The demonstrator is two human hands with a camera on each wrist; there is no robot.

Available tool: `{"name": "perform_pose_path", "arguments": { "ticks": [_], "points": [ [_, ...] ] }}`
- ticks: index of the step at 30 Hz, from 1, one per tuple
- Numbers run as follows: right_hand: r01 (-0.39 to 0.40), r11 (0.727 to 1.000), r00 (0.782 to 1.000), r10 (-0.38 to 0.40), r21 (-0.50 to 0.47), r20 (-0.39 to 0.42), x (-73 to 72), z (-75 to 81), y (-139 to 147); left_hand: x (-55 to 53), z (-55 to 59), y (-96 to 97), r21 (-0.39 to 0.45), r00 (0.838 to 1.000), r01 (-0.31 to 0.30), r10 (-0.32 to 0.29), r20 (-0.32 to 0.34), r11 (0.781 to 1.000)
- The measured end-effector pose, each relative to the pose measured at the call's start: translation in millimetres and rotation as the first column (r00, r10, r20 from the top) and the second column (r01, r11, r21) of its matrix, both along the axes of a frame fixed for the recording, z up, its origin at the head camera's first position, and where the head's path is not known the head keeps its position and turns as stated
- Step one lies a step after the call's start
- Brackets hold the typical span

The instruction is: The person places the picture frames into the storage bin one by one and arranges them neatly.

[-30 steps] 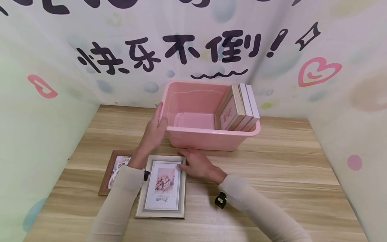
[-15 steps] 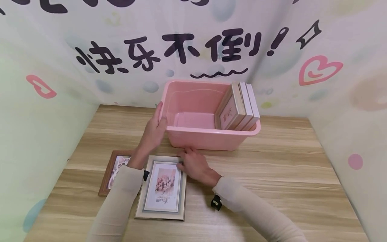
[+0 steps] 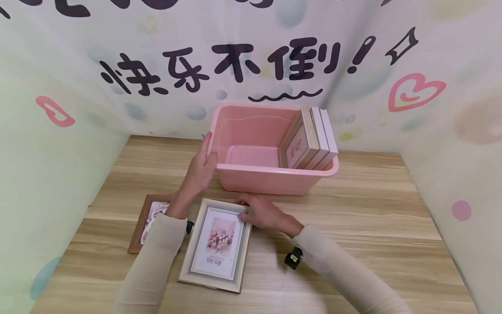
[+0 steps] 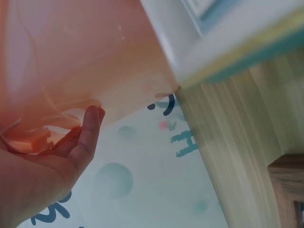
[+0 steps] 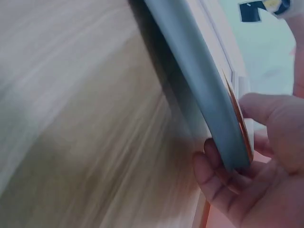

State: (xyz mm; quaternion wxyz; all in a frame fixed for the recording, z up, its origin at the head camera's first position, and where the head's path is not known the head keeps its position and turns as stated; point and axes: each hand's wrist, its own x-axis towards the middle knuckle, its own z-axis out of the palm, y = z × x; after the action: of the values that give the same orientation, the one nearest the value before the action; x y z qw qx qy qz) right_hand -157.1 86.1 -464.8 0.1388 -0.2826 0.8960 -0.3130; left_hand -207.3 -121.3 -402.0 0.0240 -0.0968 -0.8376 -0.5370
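A cream picture frame [image 3: 217,242] with a pink-flower print is tilted at the front of the table. My right hand [image 3: 263,212] grips its upper right corner, thumb on the face; in the right wrist view several fingers [image 5: 216,183] curl beneath the frame's edge [image 5: 204,95]. My left hand [image 3: 198,172] holds the left rim of a pink plastic bin [image 3: 266,182], thumb inside. In the left wrist view its fingers [image 4: 85,142] lie along the bin wall [image 4: 95,57]. Several frames [image 3: 311,139] stand upright at the bin's right end.
A brown picture frame [image 3: 137,233] lies on the wooden table [image 3: 353,261] at the left, partly hidden by my left forearm. Behind the bin hangs a white wall sheet [image 3: 235,26] with black lettering. A dark wrist camera [image 3: 293,258] sits under my right sleeve.
The right hand has taken hold of the cream frame; its corner has lifted and the frame has turned and shifted slightly right. The left hand and the bin have stayed put.
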Motion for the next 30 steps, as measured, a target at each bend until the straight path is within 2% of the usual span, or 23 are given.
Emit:
{"name": "perform_pose_path", "arguments": {
  "ticks": [3, 5, 13, 17, 20, 22, 26, 30],
  "points": [
    [-0.042, 0.996, 0.994, 0.049, -0.075, 0.098, -2.4, 4.3, 8.4, -0.3, 0.2, 0.0, -0.008, 1.000, -0.006, 0.006, -0.006, 1.000],
    [-0.072, 0.991, 0.988, 0.087, -0.112, 0.129, -3.7, 8.2, 13.7, -0.6, 0.1, 0.0, -0.005, 1.000, -0.008, 0.008, -0.011, 1.000],
    [-0.102, 0.977, 0.976, 0.134, -0.187, 0.169, -2.4, 21.2, 25.2, -1.2, -0.7, 1.0, -0.004, 1.000, -0.009, 0.009, -0.007, 1.000],
    [-0.112, 0.966, 0.953, 0.171, -0.233, 0.250, 2.8, 34.1, 28.6, -0.9, 0.0, 0.9, -0.002, 1.000, -0.005, 0.005, 0.002, 1.000],
    [-0.132, 0.956, 0.927, 0.212, -0.260, 0.311, 6.9, 47.6, 33.4, -0.7, 0.4, 0.6, 0.001, 1.000, 0.004, -0.004, 0.008, 1.000],
    [-0.169, 0.947, 0.918, 0.252, -0.273, 0.306, 7.6, 54.9, 37.6, -0.9, 0.1, 0.3, 0.000, 1.000, 0.006, -0.006, 0.007, 1.000],
    [-0.264, 0.915, 0.912, 0.340, -0.307, 0.229, 5.9, 65.1, 45.3, -1.6, -0.7, -0.1, 0.000, 1.000, 0.008, -0.008, -0.011, 1.000],
    [-0.299, 0.904, 0.918, 0.360, -0.304, 0.167, 6.7, 76.4, 52.2, -2.1, -1.0, -0.5, 0.002, 1.000, 0.011, -0.011, -0.025, 1.000]
  ]
}}
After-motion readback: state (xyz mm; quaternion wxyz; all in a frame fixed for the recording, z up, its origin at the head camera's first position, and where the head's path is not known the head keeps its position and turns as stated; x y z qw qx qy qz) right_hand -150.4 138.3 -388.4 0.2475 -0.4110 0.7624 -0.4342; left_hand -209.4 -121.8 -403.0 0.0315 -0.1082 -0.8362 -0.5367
